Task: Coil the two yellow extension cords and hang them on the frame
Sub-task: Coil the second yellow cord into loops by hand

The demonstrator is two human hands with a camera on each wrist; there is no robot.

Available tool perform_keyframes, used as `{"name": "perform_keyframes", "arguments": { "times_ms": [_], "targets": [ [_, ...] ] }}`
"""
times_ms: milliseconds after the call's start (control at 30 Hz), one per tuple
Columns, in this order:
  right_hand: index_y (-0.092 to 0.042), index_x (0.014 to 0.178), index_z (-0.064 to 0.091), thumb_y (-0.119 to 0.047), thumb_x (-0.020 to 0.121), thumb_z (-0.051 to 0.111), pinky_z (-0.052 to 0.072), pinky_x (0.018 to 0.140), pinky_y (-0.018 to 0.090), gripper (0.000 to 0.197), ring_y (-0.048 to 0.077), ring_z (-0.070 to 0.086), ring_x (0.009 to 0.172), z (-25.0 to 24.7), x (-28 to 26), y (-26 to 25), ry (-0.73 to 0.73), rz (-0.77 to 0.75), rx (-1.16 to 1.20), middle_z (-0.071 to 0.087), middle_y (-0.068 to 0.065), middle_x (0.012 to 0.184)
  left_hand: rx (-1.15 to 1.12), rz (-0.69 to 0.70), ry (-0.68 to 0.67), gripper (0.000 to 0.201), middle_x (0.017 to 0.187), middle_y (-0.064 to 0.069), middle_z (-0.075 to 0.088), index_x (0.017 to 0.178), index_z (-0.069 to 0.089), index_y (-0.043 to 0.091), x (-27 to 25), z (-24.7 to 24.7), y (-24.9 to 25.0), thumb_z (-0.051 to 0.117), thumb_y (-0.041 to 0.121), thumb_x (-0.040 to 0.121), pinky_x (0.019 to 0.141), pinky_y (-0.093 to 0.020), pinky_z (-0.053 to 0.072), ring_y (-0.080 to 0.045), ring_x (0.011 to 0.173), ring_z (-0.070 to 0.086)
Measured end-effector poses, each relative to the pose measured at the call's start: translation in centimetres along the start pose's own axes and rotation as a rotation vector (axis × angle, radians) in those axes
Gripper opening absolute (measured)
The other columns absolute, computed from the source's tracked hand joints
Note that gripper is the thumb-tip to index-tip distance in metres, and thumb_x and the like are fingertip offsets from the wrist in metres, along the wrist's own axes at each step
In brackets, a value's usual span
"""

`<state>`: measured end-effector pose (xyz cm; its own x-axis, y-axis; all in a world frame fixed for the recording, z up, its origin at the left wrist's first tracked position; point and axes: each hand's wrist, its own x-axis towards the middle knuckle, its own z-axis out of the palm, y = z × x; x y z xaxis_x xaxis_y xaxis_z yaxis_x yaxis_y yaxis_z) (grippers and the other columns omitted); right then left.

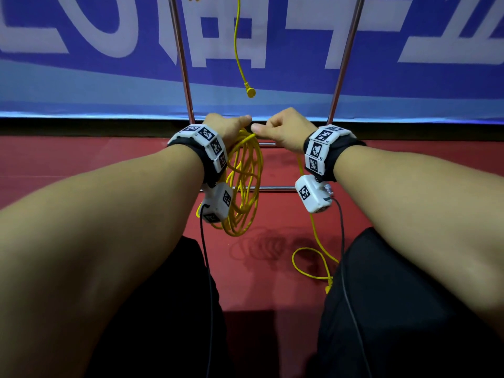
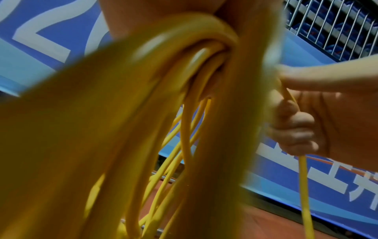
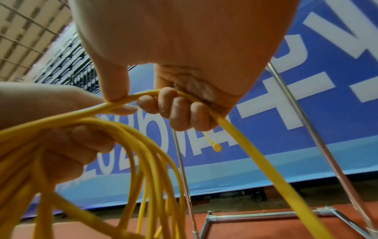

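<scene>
L hand (image 1: 227,126) grips coil (image 1: 242,186) top, R hand (image 1: 283,129) pinches feed cord (image 1: 316,236) just right of it; slack trails near-right on floor.

A blue banner (image 1: 381,77) with large white characters (cut off at the edges) stretches across the back, a paler blue band along its foot. Below it lies a red floor (image 1: 81,165). Black trousers (image 1: 395,309) cover the person's legs. In the wrist views, a wire mesh fence (image 2: 331,27) rises above the banner.
</scene>
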<state>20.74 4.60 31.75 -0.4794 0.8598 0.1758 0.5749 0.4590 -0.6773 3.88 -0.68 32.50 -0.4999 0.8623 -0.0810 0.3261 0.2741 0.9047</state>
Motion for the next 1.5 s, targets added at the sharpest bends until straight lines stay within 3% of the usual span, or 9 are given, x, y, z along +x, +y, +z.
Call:
{"name": "perform_keyframes", "arguments": {
  "times_ms": [200, 333, 400, 533, 667, 767, 900, 1200, 1500],
  "targets": [
    [-0.003, 0.085, 0.066, -0.055, 0.095, 0.056, 0.036, 0.056, 0.029, 0.053, 0.011, 0.047, 0.057, 1.3, 0.6, -1.5, 0.049, -0.073, -0.091, 0.055, -0.001, 0.067, -0.039, 0.000, -0.024, 0.063, 0.066, -0.006, 0.063, 0.113, 0.060, -0.002, 0.4, 0.4, -0.1, 0.066, 0.055, 0.088, 0.056, -0.026, 0.045, -0.019, 0.055, 0.058],
    [-0.006, 0.087, 0.067, -0.057, 0.094, 0.056, 0.036, 0.059, 0.029, 0.052, 0.012, 0.047, 0.059, 1.3, 0.7, -1.3, 0.051, -0.097, -0.078, 0.054, -0.003, 0.068, -0.071, 0.037, 0.002, 0.075, 0.077, -0.005, 0.065, 0.128, 0.057, -0.001, 0.4, 0.3, 0.1, 0.070, 0.058, 0.084, 0.065, -0.031, 0.048, -0.021, 0.070, 0.062],
    [-0.005, 0.084, 0.065, -0.057, 0.094, 0.056, 0.038, 0.058, 0.028, 0.053, 0.011, 0.046, 0.057, 1.2, 0.7, -0.9, 0.031, -0.088, -0.027, 0.053, -0.004, 0.065, -0.073, 0.054, 0.008, 0.077, 0.077, -0.003, 0.063, 0.130, 0.058, -0.001, 0.0, 0.2, 0.4, 0.074, 0.056, 0.081, 0.058, -0.027, 0.045, -0.017, 0.065, 0.058],
    [-0.012, 0.069, 0.057, -0.057, 0.097, 0.050, 0.049, 0.063, 0.029, 0.053, 0.013, 0.055, 0.053, 0.8, 0.5, 0.2, -0.072, -0.017, 0.115, 0.060, 0.004, 0.063, -0.114, 0.060, 0.053, 0.046, 0.068, 0.000, 0.053, 0.092, 0.060, 0.010, 0.3, 0.3, 0.7, 0.080, 0.049, 0.078, 0.054, -0.028, 0.041, -0.021, 0.064, 0.053],
    [-0.016, 0.068, 0.056, -0.068, 0.096, 0.038, 0.045, 0.070, 0.033, 0.062, 0.021, 0.062, 0.062, 0.9, 0.1, 2.0, -0.237, 0.200, 0.140, 0.066, 0.002, 0.059, -0.141, 0.057, 0.092, 0.050, 0.074, -0.006, 0.059, 0.090, 0.062, 0.008, 1.1, -0.3, 0.4, 0.081, 0.052, 0.075, 0.057, -0.032, 0.043, -0.022, 0.063, 0.055],
    [-0.015, 0.064, 0.054, -0.068, 0.093, 0.044, 0.045, 0.063, 0.033, 0.062, 0.021, 0.052, 0.050, 0.6, 0.1, 2.9, -0.206, 0.306, 0.253, 0.052, 0.003, 0.054, -0.124, 0.065, 0.090, 0.063, 0.078, -0.005, 0.062, 0.104, 0.065, 0.002, 1.2, -0.4, 0.0, 0.080, 0.056, 0.075, 0.060, -0.032, 0.045, -0.023, 0.067, 0.059],
    [-0.015, 0.060, 0.055, -0.067, 0.086, 0.059, 0.036, 0.059, 0.033, 0.058, 0.023, 0.039, 0.050, -0.7, 0.4, 3.0, 0.019, 0.217, 0.198, 0.041, 0.003, 0.048, -0.036, 0.080, 0.026, 0.082, 0.097, -0.010, 0.070, 0.130, 0.058, 0.000, 0.8, -0.1, -0.3, 0.077, 0.058, 0.077, 0.055, -0.027, 0.042, -0.023, 0.073, 0.065],
    [-0.010, 0.067, 0.058, -0.051, 0.085, 0.072, 0.027, 0.057, 0.028, 0.047, 0.017, 0.034, 0.056, -1.2, 0.6, 2.1, 0.194, 0.078, 0.182, 0.039, 0.004, 0.058, -0.060, -0.004, -0.111, 0.042, 0.049, -0.003, 0.059, 0.096, 0.069, 0.005, 0.3, -0.4, -0.3, 0.071, 0.046, 0.088, 0.041, -0.018, 0.042, -0.015, 0.032, 0.051],
    [-0.009, 0.068, 0.064, -0.045, 0.076, 0.083, 0.036, 0.062, 0.027, 0.041, 0.011, 0.044, 0.057, -1.1, 0.6, 1.7, 0.140, -0.014, 0.207, 0.050, -0.004, 0.057, -0.159, -0.014, -0.182, 0.060, 0.060, -0.008, 0.067, 0.115, 0.064, -0.002, -0.1, 0.3, 0.0, 0.068, 0.049, 0.085, 0.049, -0.025, 0.048, -0.020, 0.041, 0.059]
  ]
}}
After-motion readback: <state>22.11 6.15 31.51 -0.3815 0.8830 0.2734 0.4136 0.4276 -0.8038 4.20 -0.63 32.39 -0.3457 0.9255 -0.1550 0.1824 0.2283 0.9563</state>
